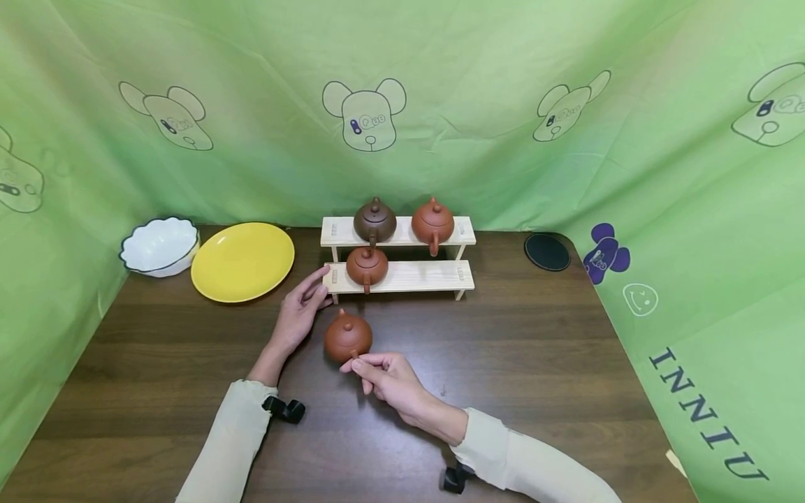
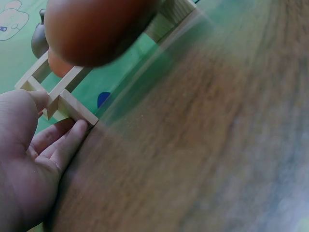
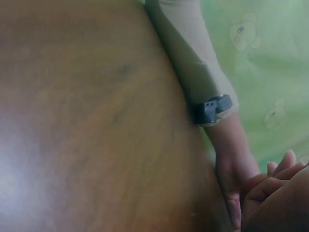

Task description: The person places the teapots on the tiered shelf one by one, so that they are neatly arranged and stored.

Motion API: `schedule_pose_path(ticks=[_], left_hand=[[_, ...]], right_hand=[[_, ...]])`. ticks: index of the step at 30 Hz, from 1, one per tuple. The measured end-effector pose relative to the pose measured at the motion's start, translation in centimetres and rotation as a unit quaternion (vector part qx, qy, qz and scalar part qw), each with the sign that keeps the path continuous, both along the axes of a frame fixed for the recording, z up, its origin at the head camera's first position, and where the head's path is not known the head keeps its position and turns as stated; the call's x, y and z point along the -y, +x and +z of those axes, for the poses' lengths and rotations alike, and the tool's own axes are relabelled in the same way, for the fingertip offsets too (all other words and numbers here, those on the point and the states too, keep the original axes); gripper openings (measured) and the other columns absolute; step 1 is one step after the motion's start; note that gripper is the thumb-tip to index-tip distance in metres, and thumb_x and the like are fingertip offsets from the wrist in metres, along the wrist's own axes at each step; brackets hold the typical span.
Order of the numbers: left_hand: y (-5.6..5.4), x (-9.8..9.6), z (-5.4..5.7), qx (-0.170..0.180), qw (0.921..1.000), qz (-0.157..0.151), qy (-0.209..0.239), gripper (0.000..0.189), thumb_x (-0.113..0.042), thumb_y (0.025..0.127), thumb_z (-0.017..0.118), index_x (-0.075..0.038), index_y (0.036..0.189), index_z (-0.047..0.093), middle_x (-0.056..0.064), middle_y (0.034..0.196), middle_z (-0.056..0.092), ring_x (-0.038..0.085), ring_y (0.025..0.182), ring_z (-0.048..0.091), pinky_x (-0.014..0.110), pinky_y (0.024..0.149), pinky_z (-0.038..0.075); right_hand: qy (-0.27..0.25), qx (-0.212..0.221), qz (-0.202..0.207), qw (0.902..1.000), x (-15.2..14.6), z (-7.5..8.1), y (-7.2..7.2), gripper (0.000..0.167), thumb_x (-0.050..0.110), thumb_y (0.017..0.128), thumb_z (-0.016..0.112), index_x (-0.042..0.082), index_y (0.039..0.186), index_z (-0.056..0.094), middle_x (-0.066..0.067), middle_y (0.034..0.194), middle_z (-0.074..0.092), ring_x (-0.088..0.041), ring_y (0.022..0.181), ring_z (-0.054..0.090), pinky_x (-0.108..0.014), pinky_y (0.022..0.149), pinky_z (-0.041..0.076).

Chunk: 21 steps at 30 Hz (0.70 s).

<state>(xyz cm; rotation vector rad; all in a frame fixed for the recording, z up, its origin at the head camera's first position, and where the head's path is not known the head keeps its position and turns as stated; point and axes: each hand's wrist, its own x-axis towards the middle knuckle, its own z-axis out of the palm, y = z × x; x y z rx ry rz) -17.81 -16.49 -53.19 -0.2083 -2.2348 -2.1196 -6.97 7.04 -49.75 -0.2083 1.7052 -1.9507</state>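
My right hand pinches the handle of a reddish-brown clay teapot, its spout pointing away toward the stand. In the left wrist view this teapot looms large and blurred, off the table. My left hand holds the left end of a two-tier wooden display stand; in the left wrist view its fingers touch the stand's leg. On the lower tier sits a smaller reddish teapot. A dark brown teapot and an orange-brown teapot stand on the upper tier.
At the back left are a white scalloped bowl and a yellow plate. A dark round coaster lies at the back right. Green printed cloth surrounds the brown wooden table.
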Motion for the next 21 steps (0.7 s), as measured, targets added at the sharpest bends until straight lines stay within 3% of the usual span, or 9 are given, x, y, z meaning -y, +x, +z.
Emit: schedule_pose_path(ticks=[11,21], left_hand=[[0.0,0.0,0.2,0.009,0.9999,-0.006,0.012,0.047,-0.008,0.117,0.056,-0.002,0.164,0.053,0.020,0.167,0.052,-0.005,0.119,0.069,0.022,0.102,0.064],[0.1,-0.1,0.3,0.014,0.9995,-0.008,0.028,0.048,-0.004,0.117,0.055,0.001,0.164,0.051,0.023,0.167,0.050,-0.005,0.119,0.068,0.023,0.102,0.064]], right_hand=[[-0.006,-0.053,-0.049,0.9974,-1.9,1.9,0.3,0.035,0.016,0.115,0.062,-0.015,0.124,0.074,0.009,0.065,0.053,-0.001,0.050,0.032,-0.014,0.044,0.024],[-0.001,-0.084,-0.094,0.9920,-3.7,2.4,0.0,0.032,0.012,0.114,0.061,-0.016,0.122,0.074,0.010,0.063,0.053,-0.001,0.048,0.033,-0.014,0.044,0.024]])
